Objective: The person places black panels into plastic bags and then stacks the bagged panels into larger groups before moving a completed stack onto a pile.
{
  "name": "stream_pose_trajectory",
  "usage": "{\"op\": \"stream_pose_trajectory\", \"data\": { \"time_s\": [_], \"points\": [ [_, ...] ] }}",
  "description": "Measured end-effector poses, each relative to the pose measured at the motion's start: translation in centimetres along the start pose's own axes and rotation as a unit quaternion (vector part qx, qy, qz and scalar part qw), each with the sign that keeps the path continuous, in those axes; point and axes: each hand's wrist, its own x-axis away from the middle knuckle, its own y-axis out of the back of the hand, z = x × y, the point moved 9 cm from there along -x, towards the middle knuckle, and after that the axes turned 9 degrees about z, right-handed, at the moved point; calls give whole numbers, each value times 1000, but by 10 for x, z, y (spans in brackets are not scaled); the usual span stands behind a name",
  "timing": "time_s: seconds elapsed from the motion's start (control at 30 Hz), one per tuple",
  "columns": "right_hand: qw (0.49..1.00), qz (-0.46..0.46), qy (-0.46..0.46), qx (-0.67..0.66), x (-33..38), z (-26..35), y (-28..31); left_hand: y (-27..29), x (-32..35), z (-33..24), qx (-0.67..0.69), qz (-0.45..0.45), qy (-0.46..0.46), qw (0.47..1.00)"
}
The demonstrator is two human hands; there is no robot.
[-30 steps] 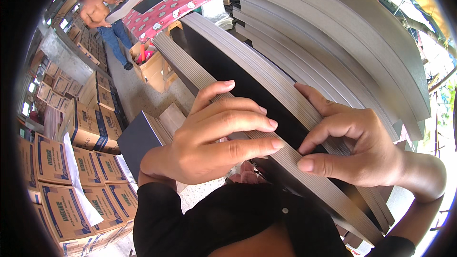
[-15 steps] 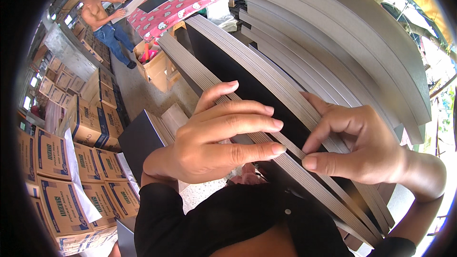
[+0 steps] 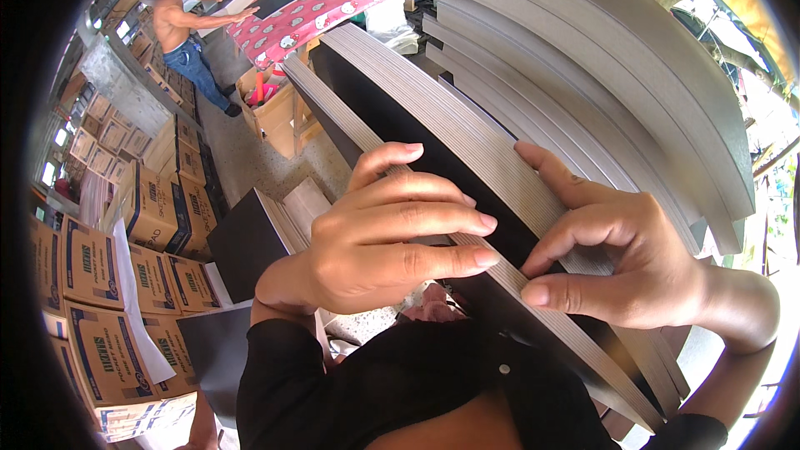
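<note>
Dark-faced boards with light grey edges stand in two leaning stacks before me, a black gap between them. My left hand [image 3: 387, 229] lies over the near stack [image 3: 333, 108], its fingers stretched out and spread across the edges; the underside of the hand is hidden. My right hand [image 3: 621, 254] is closed at the near stack's edge, its thumb on the edges and a bent finger beside the gap. The right index finger reaches out over the far stack [image 3: 425, 92]. How many boards the right hand grips cannot be made out.
Tall piles of grey boards [image 3: 583, 42] rise at the right. Brown cartons [image 3: 108, 354] and dark boards [image 3: 246, 233] stand at the left. Beyond are an open carton [image 3: 279, 125], a table with pink patterned cloth [image 3: 333, 12], and a co-worker [image 3: 183, 21].
The thin slice beside the near stack now lies against it. My right index finger has stretched farther across the far stack. The co-worker's arms now reach toward the table.
</note>
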Motion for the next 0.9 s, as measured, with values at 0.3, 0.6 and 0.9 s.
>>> {"op": "stream_pose_trajectory", "data": {
  "time_s": [0.3, 0.6, 0.9],
  "points": [
    [997, -3, -72, 0, 4, -12, -1, 5, 1, -5, 3, 11, -5, 1000],
    [999, -21, -26, 32, 5, 5, -9, 20, 13, -13, -45, -46, 1, 998],
    [995, -36, 50, 79, 14, 26, -18, 19, -2, -13, 22, 70, 22, 997]
  ]
}}
